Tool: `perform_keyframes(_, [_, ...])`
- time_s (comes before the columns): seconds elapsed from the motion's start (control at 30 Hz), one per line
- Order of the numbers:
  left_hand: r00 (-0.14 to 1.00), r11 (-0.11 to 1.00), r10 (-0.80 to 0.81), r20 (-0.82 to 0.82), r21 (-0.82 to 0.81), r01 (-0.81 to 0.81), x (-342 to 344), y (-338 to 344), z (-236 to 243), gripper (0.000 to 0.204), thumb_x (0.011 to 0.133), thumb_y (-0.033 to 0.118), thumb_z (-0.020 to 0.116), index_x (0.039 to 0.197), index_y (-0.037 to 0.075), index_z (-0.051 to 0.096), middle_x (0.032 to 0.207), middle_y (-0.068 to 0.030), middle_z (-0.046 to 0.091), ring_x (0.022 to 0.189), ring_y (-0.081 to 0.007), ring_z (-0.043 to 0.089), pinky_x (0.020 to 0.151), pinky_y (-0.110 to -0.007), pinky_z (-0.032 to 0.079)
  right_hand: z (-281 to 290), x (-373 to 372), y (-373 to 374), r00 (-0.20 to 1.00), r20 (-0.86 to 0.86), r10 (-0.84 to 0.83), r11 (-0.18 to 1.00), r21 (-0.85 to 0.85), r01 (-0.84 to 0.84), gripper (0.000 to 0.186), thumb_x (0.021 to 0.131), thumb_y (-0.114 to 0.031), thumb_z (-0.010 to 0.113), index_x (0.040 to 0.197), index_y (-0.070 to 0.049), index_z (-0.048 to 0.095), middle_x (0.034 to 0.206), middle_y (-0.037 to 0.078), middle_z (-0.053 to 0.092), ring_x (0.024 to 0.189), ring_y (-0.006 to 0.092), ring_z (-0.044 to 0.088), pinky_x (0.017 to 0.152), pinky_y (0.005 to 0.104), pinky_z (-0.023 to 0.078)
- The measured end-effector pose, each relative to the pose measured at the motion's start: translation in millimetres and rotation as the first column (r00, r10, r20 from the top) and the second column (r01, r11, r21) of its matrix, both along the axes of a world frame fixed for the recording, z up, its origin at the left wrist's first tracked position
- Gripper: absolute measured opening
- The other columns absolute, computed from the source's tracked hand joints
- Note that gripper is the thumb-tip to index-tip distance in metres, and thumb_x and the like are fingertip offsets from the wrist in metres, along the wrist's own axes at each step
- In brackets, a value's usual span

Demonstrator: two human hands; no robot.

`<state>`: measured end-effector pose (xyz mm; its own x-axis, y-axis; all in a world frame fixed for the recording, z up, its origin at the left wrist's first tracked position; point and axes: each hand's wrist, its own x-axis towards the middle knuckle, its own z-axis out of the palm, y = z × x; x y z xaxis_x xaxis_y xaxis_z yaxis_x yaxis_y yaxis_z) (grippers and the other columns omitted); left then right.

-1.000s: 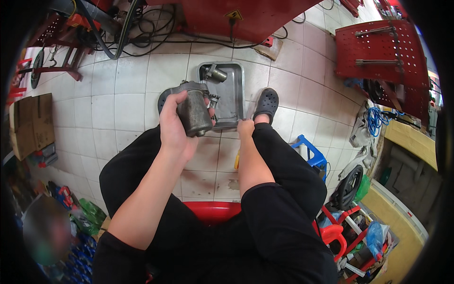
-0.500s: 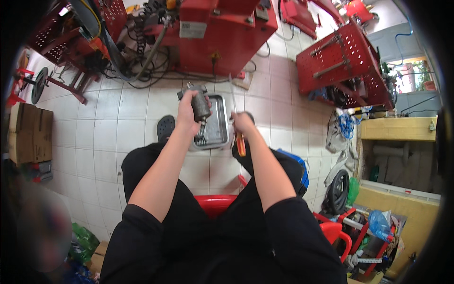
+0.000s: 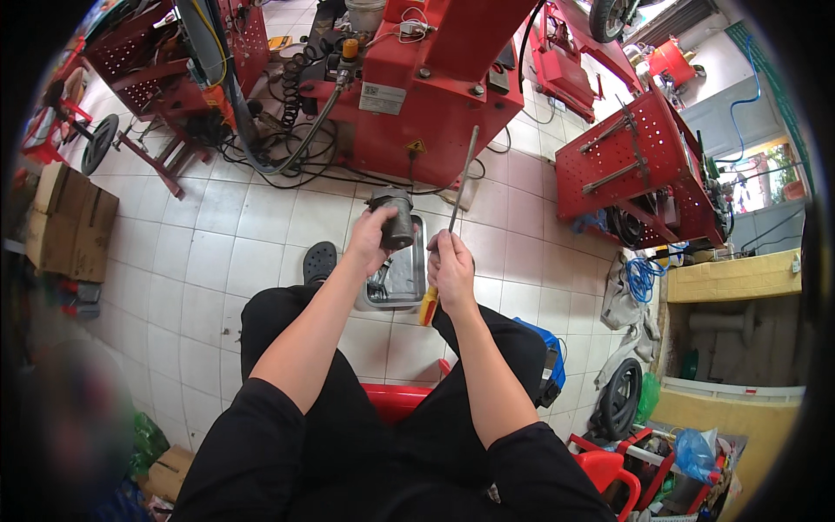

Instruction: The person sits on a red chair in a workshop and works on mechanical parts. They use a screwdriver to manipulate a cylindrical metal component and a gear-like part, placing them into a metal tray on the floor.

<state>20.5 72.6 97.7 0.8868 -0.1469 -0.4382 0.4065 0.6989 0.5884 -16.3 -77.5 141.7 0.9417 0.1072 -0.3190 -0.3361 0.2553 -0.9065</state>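
A grey metal cylinder, broader at its far end and looking like a small motor body [image 3: 397,228], is gripped in my left hand [image 3: 370,240]. It is held above a metal tray [image 3: 397,304] on the floor between my feet. Small metal parts [image 3: 377,284] lie in the near left of the tray, partly hidden by my hand. My right hand [image 3: 452,271], to the right of the tray, is closed around a long screwdriver [image 3: 464,178]. Its yellow and red handle points down toward me and its shaft points up and away. Shaft and cylinder are apart.
A large red machine [image 3: 444,126] stands ahead, with cables and hoses [image 3: 291,165] on the tiles by it. A red perforated bench [image 3: 609,174] is at the right. A blue case [image 3: 550,357] sits beside my right leg; cardboard boxes [image 3: 70,222] stand left.
The screwdriver's shaft has swung to lean rightward, and its handle has shifted left. The cylinder is turned, its near end now facing more toward me. The whole view has shifted with my head.
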Motion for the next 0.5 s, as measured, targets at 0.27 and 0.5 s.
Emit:
perform_keyframes(0.27, [0.989, 0.997, 0.069, -0.133, 0.054, -0.062, -5, -5, -12, 0.039, 0.076, 0.018, 0.074, 0.102, 0.001, 0.051, 0.089, -0.0075, 0.06, 0.073, -0.0165, 0.061, 0.066, -0.028, 0.053, -14, 16, -3, 0.995, -0.087, 0.038, 0.998, -0.054, -0.043, 0.028, 0.098, -0.031, 0.043, 0.095, -0.006, 0.055, 0.057, -0.006, 0.036, 0.042, 0.0018, 0.029, 0.037, 0.0194, 0.021])
perform_keyframes(0.5, [0.964, 0.979, 0.157, -0.217, -0.093, -0.181, -5, -4, 1, 0.018, 0.081, 0.019, 0.06, 0.091, 0.005, 0.055, 0.08, -0.0069, 0.059, 0.071, -0.0188, 0.062, 0.063, -0.035, 0.054, 15, 6, 1, 0.991, -0.075, 0.115, 0.993, -0.004, -0.115, 0.025, 0.099, -0.028, 0.039, 0.098, -0.007, 0.052, 0.06, -0.003, 0.04, 0.044, 0.0053, 0.034, 0.039, 0.0191, 0.026])
